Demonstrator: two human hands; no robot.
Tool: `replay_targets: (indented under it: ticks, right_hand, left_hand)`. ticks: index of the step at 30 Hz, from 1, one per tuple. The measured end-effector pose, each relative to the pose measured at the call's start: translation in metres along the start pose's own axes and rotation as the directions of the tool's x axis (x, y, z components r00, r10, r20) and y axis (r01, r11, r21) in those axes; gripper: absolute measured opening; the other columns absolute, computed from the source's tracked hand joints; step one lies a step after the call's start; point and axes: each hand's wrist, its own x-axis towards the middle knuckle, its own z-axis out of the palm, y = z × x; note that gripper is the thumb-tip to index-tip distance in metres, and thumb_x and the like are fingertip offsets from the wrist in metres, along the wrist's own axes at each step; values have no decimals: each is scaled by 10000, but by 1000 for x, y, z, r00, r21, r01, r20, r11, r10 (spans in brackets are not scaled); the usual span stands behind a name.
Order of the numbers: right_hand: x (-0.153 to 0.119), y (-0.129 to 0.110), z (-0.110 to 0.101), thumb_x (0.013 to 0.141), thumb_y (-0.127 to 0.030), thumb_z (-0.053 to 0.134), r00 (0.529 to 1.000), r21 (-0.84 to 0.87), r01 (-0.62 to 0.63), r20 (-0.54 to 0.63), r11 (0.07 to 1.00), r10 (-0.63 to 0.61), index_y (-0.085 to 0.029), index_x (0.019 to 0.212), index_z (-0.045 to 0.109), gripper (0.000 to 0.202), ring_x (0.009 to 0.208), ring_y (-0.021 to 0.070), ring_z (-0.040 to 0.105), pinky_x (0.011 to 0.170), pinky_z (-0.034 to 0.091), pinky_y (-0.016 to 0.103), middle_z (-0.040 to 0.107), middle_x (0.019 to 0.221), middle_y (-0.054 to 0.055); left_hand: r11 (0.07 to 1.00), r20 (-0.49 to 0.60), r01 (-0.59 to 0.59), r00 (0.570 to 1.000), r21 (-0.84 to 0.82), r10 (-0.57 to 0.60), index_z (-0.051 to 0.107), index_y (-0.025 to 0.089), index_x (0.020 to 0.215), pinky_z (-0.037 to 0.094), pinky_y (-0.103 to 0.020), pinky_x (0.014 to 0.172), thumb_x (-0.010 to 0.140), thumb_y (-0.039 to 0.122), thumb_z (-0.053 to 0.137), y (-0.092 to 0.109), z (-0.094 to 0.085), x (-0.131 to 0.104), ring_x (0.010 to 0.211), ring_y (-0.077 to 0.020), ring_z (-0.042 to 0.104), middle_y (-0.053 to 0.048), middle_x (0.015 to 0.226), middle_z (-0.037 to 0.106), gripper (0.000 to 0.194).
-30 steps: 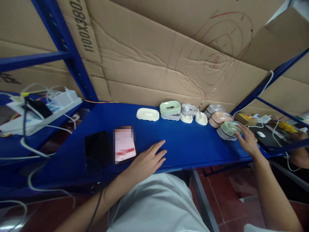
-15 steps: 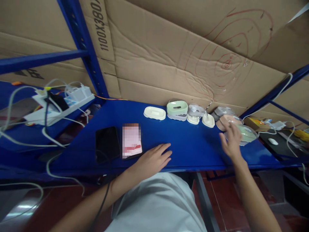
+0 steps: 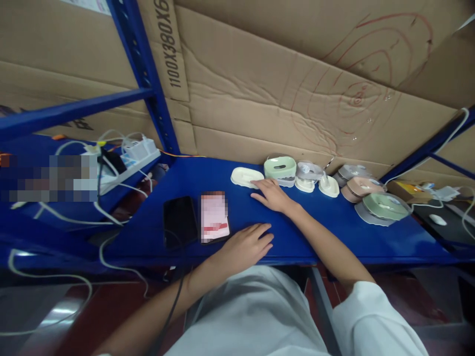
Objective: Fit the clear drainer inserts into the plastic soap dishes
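My right hand (image 3: 273, 195) reaches across the blue tabletop to a cream oval dish (image 3: 245, 174), its fingertips at the dish's near right edge. The fingers are stretched out and do not wrap round it; whether they touch it I cannot tell. Just right of the dish stands a light-green soap box (image 3: 280, 167) with a slot in its top. My left hand (image 3: 249, 247) lies palm down near the table's front edge, fingers loosely spread and holding nothing. Nearest to it is a phone (image 3: 214, 217) with a lit, blurred-out screen.
A black phone-like slab (image 3: 180, 221) lies at left. Along the cardboard wall (image 3: 260, 99) sit a small grey-and-cream box (image 3: 308, 172), a cream piece (image 3: 329, 186), a pink box (image 3: 361, 188) and another green box (image 3: 386, 206). A power strip (image 3: 129, 168) with cables is at far left.
My right hand has moved left from the pink and green boxes to the cream dish. My left hand stays on the table. The view has shifted slightly left.
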Motion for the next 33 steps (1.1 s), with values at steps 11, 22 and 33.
replay_targets:
  ticks: [11, 22, 33]
  right_hand:
    - [-31, 19, -27, 1114, -396, 420, 986, -31, -20, -165, 999, 14, -248, 1468, 614, 430, 1423, 306, 556, 1173, 375, 542, 634, 1521, 130]
    - [-28, 68, -17, 1023, -198, 487, 947, -300, -251, -273, 920, 169, -174, 1457, 612, 452, 1399, 373, 529, 1225, 147, 724, 676, 1420, 188]
    - [-29, 10, -28, 1107, -339, 442, 944, -333, -82, -328, 939, -34, -195, 1376, 674, 383, 1104, 320, 673, 947, 482, 449, 750, 1210, 156]
  left_hand:
    - [998, -19, 58, 998, 7, -58, 679, 146, 1287, 522, -424, 1150, 1080, 307, 574, 2, -2, 0, 1393, -296, 600, -184, 1468, 624, 282]
    - [992, 41, 115, 993, -56, -113, 654, 165, 1325, 482, -421, 1210, 1091, 324, 550, 2, -4, 1, 1450, -276, 557, -154, 1517, 595, 302]
    - [989, -3, 128, 992, -73, -129, 699, 164, 1242, 549, -399, 1114, 1058, 309, 616, 1, 1, -1, 1292, -271, 663, -147, 1442, 640, 248]
